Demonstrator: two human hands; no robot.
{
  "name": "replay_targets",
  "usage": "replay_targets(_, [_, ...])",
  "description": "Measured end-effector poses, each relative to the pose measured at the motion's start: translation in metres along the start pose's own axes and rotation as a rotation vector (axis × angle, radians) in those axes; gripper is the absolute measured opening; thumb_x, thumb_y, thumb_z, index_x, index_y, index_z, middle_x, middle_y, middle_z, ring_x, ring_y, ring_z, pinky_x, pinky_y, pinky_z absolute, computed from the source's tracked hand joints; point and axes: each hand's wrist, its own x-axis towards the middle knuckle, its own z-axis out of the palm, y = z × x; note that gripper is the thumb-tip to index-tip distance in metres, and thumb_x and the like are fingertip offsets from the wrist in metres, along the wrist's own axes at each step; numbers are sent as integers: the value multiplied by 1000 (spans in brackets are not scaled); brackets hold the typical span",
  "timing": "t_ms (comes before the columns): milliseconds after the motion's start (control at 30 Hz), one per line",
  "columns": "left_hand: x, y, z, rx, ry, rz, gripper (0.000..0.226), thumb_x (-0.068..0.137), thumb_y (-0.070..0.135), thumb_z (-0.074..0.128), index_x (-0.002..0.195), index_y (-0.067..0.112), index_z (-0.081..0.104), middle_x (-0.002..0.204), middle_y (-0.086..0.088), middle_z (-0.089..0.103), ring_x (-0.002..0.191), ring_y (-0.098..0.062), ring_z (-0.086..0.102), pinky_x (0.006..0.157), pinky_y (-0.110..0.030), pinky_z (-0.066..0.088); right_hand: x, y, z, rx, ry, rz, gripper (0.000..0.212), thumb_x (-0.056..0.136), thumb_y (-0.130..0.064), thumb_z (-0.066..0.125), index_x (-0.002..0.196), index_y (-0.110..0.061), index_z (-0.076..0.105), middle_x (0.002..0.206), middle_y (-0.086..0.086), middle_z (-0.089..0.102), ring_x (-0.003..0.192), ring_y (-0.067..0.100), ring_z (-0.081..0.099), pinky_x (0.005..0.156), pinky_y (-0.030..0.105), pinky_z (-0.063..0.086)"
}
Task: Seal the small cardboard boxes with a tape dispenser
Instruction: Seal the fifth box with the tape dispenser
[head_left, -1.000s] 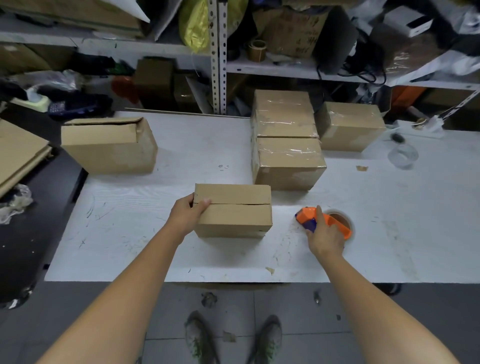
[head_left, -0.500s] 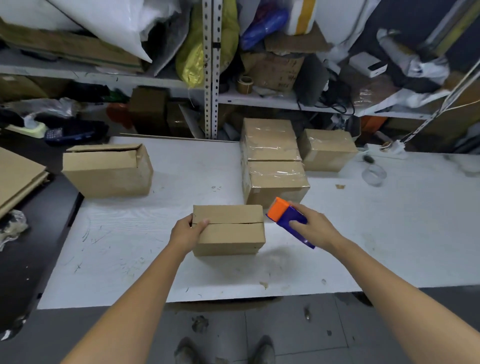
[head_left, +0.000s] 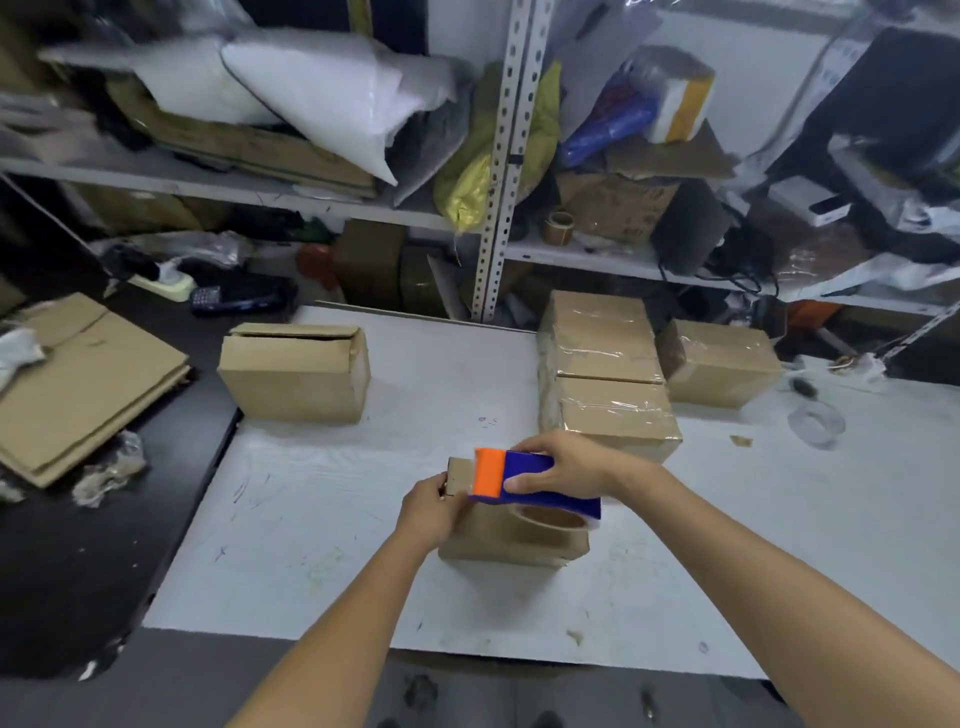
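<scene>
A small plain cardboard box (head_left: 498, 540) lies near the front of the white table (head_left: 363, 493). My left hand (head_left: 428, 509) grips its left end. My right hand (head_left: 566, 465) holds the orange and blue tape dispenser (head_left: 524, 475) over the box's top, orange end toward the left edge, tape roll (head_left: 550, 519) hanging below. The dispenser hides most of the box's top seam.
An unsealed box (head_left: 296, 371) stands at the table's back left. Three taped boxes (head_left: 608, 379) cluster at the back right, beside a clear tape roll (head_left: 815, 423). Flattened cardboard (head_left: 78, 379) lies on the dark bench to the left. Cluttered shelves rise behind.
My right hand lifted the dispenser from the table's right side and carried it left, onto the box's top. My left hand stayed on the box's left end. The camera tilted upward.
</scene>
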Motion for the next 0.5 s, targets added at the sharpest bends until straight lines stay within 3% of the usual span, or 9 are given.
replay_targets(100, [5,-1,-6,-19,-27,-54,26,88,43,65,103,23,73,105,1,73,105,-25,66,91,-42,54,18,-3,0,-48,-35,-32,63,74,-73,66,125,-37,59,108,-14,67,94,13,65,82,35,59])
replay_targets(167, [4,6,-15,-104,104,-51,35,94,37,62,122,17,68,124,-1,66,119,-24,60,101,-41,49,26,-7,-2,-96,-56,-55,63,74,-75,64,125,-38,58,110,-14,65,96,14,64,82,34,58])
replay_targets(233, [0,13,-26,-245,199,-55,37,98,32,58,130,13,61,132,-3,62,119,-22,59,100,-38,49,32,-10,-4,-129,-78,-75,63,74,-75,63,125,-38,58,111,-13,65,96,15,63,84,36,58])
replay_targets(333, [-12,23,-35,-363,-2,-144,38,99,40,54,124,13,62,119,-5,69,106,-20,66,86,-33,54,36,-15,-7,-174,-89,-117,63,75,-75,63,124,-36,60,110,-12,65,96,15,63,85,37,58])
replay_targets(500, [-22,32,-37,-477,-174,-115,32,100,35,54,120,14,66,111,-6,74,103,-21,71,96,-37,54,39,-18,-11,-219,-100,-145,66,78,-72,63,132,-34,56,117,-12,63,100,13,61,85,34,57])
